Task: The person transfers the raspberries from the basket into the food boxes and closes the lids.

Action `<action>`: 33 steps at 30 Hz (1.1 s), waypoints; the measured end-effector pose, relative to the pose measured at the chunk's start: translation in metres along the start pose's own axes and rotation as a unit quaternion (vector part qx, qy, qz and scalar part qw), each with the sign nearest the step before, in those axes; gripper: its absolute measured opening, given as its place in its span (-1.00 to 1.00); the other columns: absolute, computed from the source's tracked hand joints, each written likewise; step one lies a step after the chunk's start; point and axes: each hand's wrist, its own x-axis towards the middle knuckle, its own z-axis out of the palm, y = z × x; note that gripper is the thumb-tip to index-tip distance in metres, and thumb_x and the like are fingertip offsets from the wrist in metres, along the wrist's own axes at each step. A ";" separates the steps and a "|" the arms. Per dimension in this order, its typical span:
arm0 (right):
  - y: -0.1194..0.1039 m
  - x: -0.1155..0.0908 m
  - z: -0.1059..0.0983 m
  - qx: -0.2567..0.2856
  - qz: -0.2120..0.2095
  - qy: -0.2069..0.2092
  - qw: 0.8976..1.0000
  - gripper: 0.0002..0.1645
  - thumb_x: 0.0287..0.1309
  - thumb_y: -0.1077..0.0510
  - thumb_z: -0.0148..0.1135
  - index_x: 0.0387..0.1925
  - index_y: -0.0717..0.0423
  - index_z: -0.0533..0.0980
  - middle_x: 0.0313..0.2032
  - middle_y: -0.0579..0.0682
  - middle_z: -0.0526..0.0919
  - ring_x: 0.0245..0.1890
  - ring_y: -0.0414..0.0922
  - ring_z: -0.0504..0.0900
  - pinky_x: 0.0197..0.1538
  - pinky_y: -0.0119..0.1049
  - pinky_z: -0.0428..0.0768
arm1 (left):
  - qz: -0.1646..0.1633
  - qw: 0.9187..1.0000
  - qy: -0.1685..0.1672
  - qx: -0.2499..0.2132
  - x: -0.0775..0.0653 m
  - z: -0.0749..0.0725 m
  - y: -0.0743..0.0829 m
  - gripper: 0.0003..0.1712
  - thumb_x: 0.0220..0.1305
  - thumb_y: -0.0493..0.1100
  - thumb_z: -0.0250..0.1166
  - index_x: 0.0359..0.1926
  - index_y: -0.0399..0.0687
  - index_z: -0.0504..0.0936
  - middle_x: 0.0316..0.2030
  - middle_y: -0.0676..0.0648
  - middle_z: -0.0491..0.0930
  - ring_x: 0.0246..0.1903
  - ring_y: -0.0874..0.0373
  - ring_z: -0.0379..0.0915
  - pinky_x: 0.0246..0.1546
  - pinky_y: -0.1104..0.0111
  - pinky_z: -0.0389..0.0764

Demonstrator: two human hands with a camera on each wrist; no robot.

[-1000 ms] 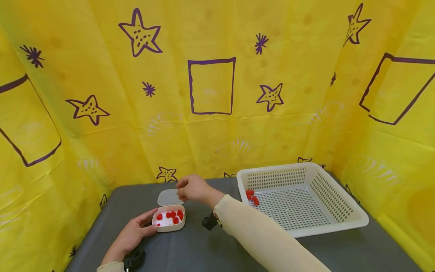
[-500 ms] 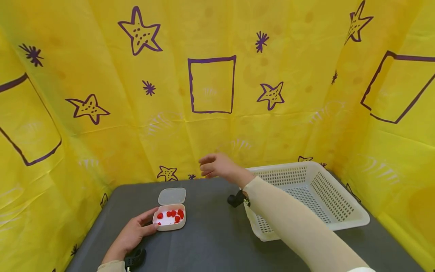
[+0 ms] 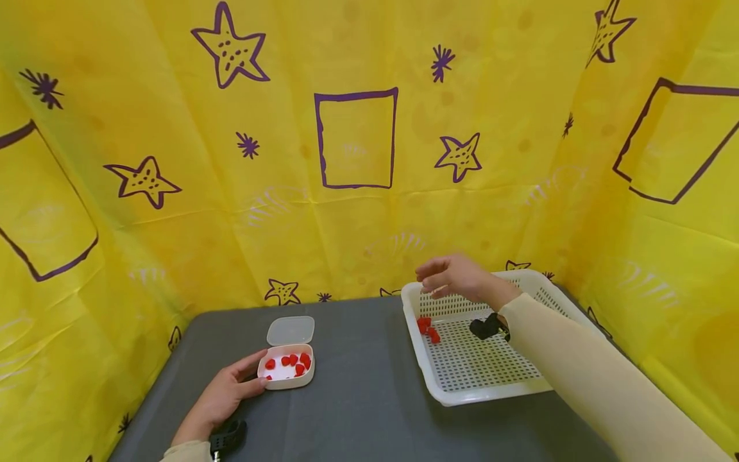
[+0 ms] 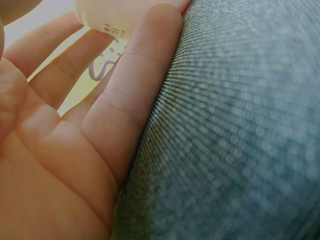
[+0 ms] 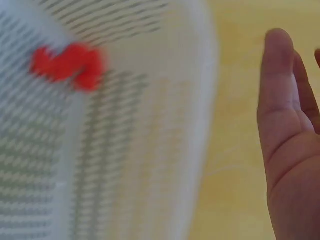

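My left hand (image 3: 222,391) holds the left end of a small cream box (image 3: 287,384), thumb at the front and fingers behind. Several small red pieces (image 3: 293,359), raspberry-like, lie inside on the white bottom. Behind the box is its translucent lid (image 3: 291,330), flat and swung back. In the left wrist view, the fingertips meet the pale box (image 4: 102,19) low over the grey cloth. Over the left back part of a white basket (image 3: 458,395) hovers my right hand (image 3: 458,277), fingers loosely extended, with nothing seen in it. Several red pieces (image 3: 428,330) sit in the basket's left corner.
A dark grey table (image 3: 352,385) carries the box at left and the perforated basket at right. Yellow patterned cloth (image 3: 358,244) encloses the back and sides. A black wrist camera (image 3: 485,327) hangs below the right wrist.
My right hand has moved right, from beside the box lid, across the table to above the basket. My left hand stays on the box, and the red pieces lie as before.
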 end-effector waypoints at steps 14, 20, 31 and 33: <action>0.072 -0.010 0.017 -0.288 0.067 -0.088 0.951 -0.72 0.04 0.42 0.33 -0.18 0.16 0.71 -0.29 -0.02 0.68 -0.41 -0.06 0.61 -0.37 -0.13 0.66 | -0.004 1.000 0.002 -0.004 0.004 0.000 0.000 -0.21 0.21 -0.05 0.45 0.43 -0.02 0.40 0.30 -0.28 0.40 0.30 -0.23 0.27 0.17 0.04 0.45; 0.076 -0.011 0.013 -0.320 0.089 -0.082 0.939 -0.73 0.00 0.47 0.34 -0.26 0.15 0.70 -0.42 -0.01 0.62 -0.58 -0.07 0.55 -0.48 -0.15 0.63 | -0.003 1.000 0.001 -0.005 0.004 0.000 -0.001 -0.21 0.21 -0.05 0.45 0.43 -0.03 0.40 0.31 -0.28 0.40 0.30 -0.23 0.26 0.19 0.03 0.43; 0.088 -0.006 0.013 -0.377 0.108 -0.091 0.915 -0.77 0.03 0.42 0.39 -0.40 0.01 0.68 -0.41 -0.09 0.62 -0.47 -0.09 0.58 -0.44 -0.19 0.63 | -0.009 1.000 0.002 -0.005 0.004 -0.001 -0.003 -0.20 0.20 -0.05 0.46 0.43 -0.03 0.40 0.31 -0.29 0.40 0.31 -0.24 0.25 0.20 -0.01 0.40; 0.089 -0.005 0.014 -0.393 0.106 -0.091 0.909 -0.77 0.03 0.41 0.40 -0.43 -0.01 0.67 -0.42 -0.11 0.61 -0.45 -0.09 0.57 -0.43 -0.21 0.63 | -0.008 1.000 0.001 -0.003 0.004 -0.001 -0.003 -0.20 0.20 -0.04 0.46 0.43 -0.03 0.40 0.31 -0.29 0.40 0.31 -0.23 0.25 0.20 0.00 0.40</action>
